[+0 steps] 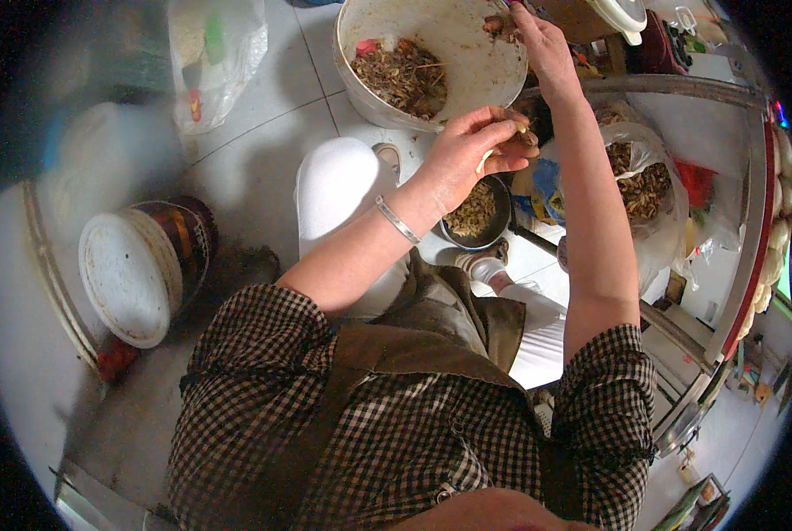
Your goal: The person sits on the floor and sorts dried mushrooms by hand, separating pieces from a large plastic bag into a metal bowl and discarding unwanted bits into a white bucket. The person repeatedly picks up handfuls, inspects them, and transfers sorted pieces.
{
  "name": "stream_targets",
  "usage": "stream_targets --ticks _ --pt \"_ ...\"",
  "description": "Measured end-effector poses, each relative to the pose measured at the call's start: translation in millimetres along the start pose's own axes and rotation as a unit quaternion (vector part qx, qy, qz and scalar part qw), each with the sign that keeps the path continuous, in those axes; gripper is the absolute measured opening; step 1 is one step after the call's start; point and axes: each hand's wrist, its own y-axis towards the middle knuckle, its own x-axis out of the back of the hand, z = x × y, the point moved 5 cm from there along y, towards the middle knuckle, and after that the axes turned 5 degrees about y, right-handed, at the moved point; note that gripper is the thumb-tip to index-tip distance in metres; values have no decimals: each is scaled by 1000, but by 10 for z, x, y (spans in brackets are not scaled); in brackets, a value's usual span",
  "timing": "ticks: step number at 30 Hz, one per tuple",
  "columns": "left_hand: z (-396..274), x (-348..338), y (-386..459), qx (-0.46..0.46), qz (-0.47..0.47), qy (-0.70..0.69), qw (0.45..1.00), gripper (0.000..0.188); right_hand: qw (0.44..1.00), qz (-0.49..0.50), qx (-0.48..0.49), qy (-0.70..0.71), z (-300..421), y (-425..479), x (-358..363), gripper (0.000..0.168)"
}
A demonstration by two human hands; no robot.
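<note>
My left hand, with a metal bangle at the wrist, has its fingers curled around small pale-yellow pieces. Its fingertips look dark brown. Below it on the floor sits a dark round pan holding many pale-yellow pieces. Over the right rim of a large white plastic bucket is my right hand, fingers bent downward. Something brown shows by its fingertips; whether the hand grips it is unclear. Brown shredded scraps lie in the bucket's bottom, with a pink bit among them.
A clear plastic bag of brown pieces stands right of my right forearm, by a metal-framed rack. At left a dark tub with a white lid lies tilted. Another clear bag hangs or stands at upper left.
</note>
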Motion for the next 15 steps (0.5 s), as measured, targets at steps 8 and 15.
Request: stream_targets --ticks 8,15 --pt "-53 -47 10 -21 -16 -9 1000 18 993 -9 30 -110 -370 78 216 27" --pt "-657 94 123 -91 -111 51 988 16 994 31 50 -93 -64 -108 59 28"
